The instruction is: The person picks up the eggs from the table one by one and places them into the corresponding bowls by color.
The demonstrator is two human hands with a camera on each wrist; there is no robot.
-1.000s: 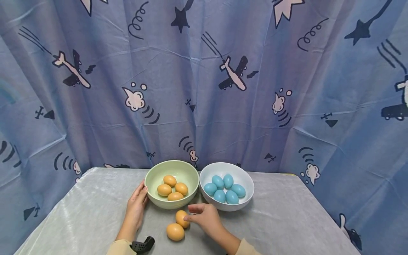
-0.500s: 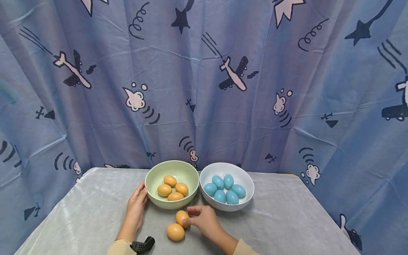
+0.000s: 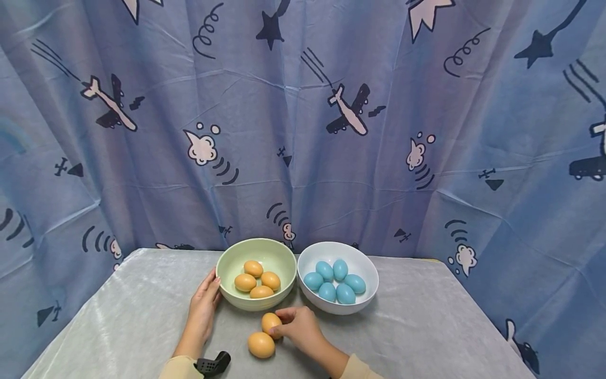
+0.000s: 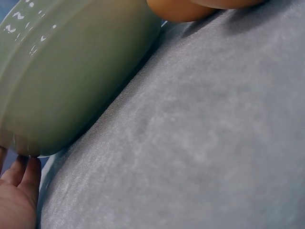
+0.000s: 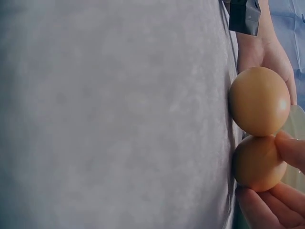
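My right hand pinches an orange egg on the table, thumb on its near side and fingertips at its far side. In the right wrist view, the thumb and fingers lie against both sides of this egg. A second orange egg lies right beside it, nearer the front. Fingers of my left hand rest against the left side of a light green bowl, which holds several orange eggs. The left wrist view shows the fingertips touching the bowl's outer wall low down.
A white bowl with several blue eggs stands right beside the green bowl. Both are on a table with a grey cloth. A blue patterned curtain hangs behind the table.
My right hand has shifted slightly left, and its fingers have drawn in around the orange egg. The left hand and both bowls stay in place.
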